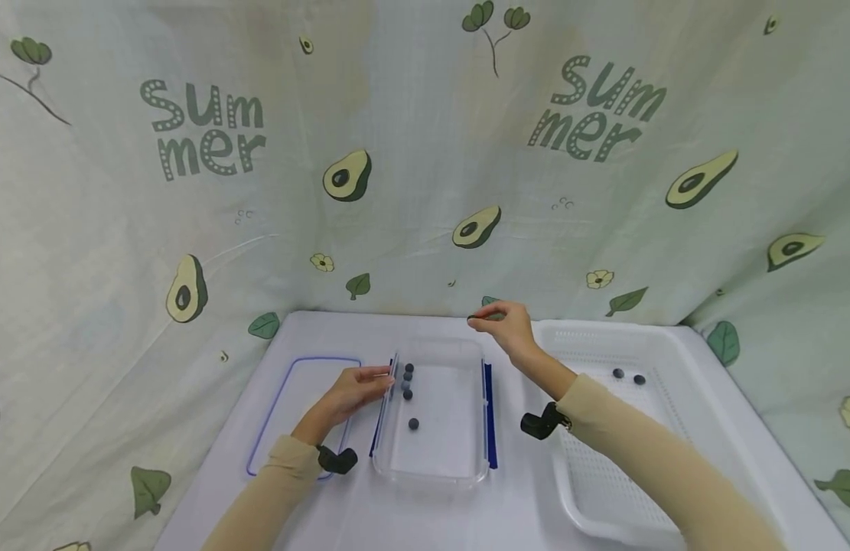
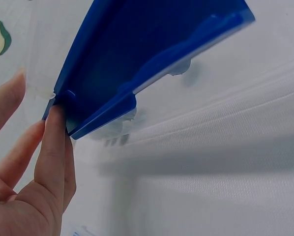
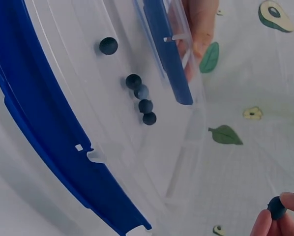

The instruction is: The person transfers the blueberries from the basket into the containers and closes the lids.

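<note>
Container: clear rectangular plastic box with blue side latches [image 1: 434, 459], standing open at the centre of the white table [image 1: 466, 520], between lid and basket.
Contents: small dark blue balls [image 1: 407, 375], most clustered against the far left wall, one [image 1: 414, 423] lying apart nearer the middle.
Left hand [image 1: 359, 390]: fingers extended and relaxed, fingertips [image 2: 53, 123] pressing the blue left latch [image 2: 137, 64]; judged to steady the box against sliding.
Right hand [image 1: 510, 325]: thumb and fingertips pinched together on one small dark blue ball [image 3: 277, 207], held above the far right corner of the box; remaining fingers loosely curled.
Supply: white perforated plastic basket [image 1: 604, 490] to the right, two dark balls [image 1: 628, 376] lying at its far end, within the right hand's reach.
Lid: clear lid with blue seal rim [image 1: 280, 405], lying flat on the left, clear of the opening.
</note>
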`<control>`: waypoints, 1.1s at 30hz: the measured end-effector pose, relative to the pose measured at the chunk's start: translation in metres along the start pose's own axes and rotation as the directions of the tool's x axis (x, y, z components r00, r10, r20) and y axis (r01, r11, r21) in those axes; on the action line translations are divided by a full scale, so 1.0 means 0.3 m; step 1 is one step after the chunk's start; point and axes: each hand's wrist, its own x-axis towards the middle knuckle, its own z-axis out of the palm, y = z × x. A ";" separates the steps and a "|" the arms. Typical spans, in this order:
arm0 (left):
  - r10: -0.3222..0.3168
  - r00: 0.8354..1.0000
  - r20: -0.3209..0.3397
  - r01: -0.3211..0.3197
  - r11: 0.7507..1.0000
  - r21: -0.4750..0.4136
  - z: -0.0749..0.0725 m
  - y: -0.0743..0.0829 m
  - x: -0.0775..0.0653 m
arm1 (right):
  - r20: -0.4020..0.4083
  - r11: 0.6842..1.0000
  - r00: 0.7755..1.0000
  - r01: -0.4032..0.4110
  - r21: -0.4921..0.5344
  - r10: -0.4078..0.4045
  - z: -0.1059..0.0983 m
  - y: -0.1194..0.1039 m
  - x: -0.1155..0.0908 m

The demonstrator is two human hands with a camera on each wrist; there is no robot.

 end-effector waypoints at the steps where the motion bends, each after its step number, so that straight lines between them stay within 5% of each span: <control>1: 0.001 1.000 -0.001 -0.001 1.000 0.001 -0.001 0.001 -0.001 | -0.001 1.000 1.000 0.003 0.005 -0.003 0.011 -0.001 0.003; 33: -0.016 1.000 0.000 0.016 1.000 -0.005 -0.012 -0.013 0.011 | -0.041 1.000 0.999 -0.003 -0.020 0.002 0.285 0.068 0.008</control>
